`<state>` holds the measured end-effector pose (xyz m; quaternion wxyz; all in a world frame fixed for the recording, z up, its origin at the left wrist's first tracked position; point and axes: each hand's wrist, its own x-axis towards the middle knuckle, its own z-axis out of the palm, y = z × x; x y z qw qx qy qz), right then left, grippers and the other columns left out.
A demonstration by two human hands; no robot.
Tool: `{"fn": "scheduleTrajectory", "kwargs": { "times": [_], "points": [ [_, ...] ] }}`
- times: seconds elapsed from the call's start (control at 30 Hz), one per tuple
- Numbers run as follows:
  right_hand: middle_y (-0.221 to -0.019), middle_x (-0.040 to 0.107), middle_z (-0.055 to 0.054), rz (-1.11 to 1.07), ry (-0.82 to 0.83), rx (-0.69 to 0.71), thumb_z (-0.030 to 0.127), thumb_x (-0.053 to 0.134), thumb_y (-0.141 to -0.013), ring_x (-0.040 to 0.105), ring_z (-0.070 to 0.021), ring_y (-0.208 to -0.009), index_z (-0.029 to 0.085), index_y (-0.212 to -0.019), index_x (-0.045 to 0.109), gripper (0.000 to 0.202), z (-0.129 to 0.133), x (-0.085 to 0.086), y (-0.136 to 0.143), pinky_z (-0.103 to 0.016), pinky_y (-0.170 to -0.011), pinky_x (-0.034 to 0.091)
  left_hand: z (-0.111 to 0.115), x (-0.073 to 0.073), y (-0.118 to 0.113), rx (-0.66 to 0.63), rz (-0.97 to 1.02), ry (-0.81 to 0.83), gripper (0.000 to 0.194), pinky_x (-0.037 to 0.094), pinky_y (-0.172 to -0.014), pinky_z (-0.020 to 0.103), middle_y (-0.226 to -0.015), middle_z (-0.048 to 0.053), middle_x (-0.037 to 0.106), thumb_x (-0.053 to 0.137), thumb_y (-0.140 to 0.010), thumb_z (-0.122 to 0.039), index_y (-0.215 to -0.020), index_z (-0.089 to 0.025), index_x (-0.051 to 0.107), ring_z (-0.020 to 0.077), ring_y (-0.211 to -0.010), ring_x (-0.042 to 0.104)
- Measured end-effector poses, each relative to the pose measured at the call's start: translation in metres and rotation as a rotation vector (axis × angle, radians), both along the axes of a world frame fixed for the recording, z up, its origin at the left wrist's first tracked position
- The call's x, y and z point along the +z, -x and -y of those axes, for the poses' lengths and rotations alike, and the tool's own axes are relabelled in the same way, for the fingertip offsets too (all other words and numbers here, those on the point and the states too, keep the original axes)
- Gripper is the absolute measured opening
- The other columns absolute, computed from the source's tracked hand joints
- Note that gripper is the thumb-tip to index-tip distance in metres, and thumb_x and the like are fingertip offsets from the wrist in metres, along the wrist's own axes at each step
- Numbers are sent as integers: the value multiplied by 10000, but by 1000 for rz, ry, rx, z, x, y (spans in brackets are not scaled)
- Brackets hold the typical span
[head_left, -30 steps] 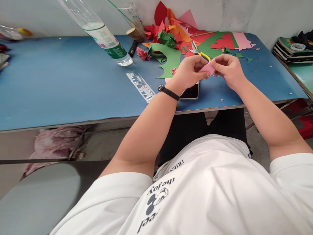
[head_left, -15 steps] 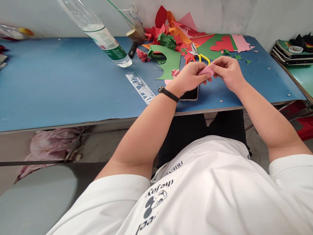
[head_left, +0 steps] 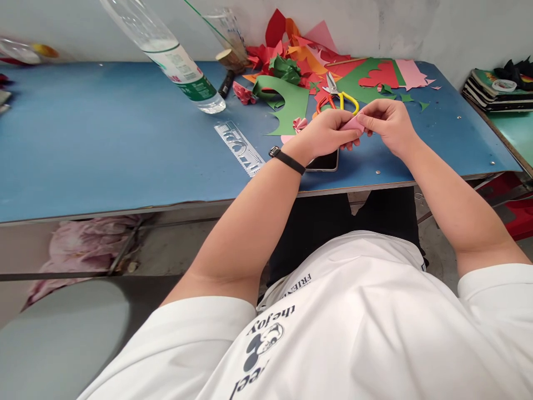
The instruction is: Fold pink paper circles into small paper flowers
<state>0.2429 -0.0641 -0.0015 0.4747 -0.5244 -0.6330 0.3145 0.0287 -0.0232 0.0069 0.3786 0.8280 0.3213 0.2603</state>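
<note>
A plain indoor craft corner, home or workshop unclear: scissors (head_left: 335, 91) and coloured paper scraps (head_left: 303, 68) lie on a blue-topped table (head_left: 125, 139) set against a smudged grey wall (head_left: 400, 28), a stencil ruler (head_left: 240, 148) nearer, stacked notebooks (head_left: 485, 93) at far right.

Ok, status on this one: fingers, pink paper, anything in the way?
Left fingers and right fingers both closed on pink paper. Paper partly hidden by them. Scissors lie just beyond; nothing seen blocking the grip.
</note>
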Motion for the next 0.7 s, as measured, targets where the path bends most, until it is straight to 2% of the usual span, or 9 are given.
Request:
{"fn": "scheduleTrajectory", "kwargs": {
  "times": [0.13, 0.23, 0.47, 0.6, 0.7],
  "points": [
    [-871, 694, -35, -124, -106, 87, 549, 1166, -963, 834, -341, -1003, 280, -1011, 740, 506, -17, -15, -4, -491, -822, 814, -4, -4, -1, 4, 72, 79, 214, 671, -799, 369, -848, 30, 763, 941, -1082, -346, -950, -242, 810, 229, -817, 786],
    [-837, 662, -13, -185, -128, 138, 545, 1184, -954, 804, -302, -915, 280, -1013, 731, 528, -27, -24, -7, -452, -774, 799, -7, -9, -2, 12, 126, 134, 225, 651, -767, 351, -834, 24, 746, 984, -1043, -305, -924, -236, 806, 219, -798, 770],
    [-816, 642, 17, -226, -134, 166, 645, 1200, -942, 767, -255, -801, 297, -1066, 712, 612, -31, -28, -5, -383, -686, 742, -16, -21, -6, 112, 365, 176, 296, 668, -813, 388, -891, 43, 729, 982, -1084, -274, -907, -231, 749, 253, -901, 806],
    [-807, 625, 19, -223, -127, 189, 771, 1195, -915, 786, -261, -814, 298, -1104, 717, 698, -30, -26, -3, -353, -642, 706, -24, -27, -5, 65, 477, 169, 403, 698, -924, 493, -863, 49, 678, 1047, -1084, -420, -873, -258, 744, 292, -967, 771],
    [-805, 615, 11, -198, -110, 211, 821, 1198, -875, 801, -280, -851, 295, -1067, 706, 745, -27, -23, 0, -356, -635, 695, -26, -29, -4, 8, 556, 186, 531, 703, -1041, 591, -873, 62, 696, 1068, -1065, -684, -889, -288, 761, 314, -992, 721]
  ]
}}
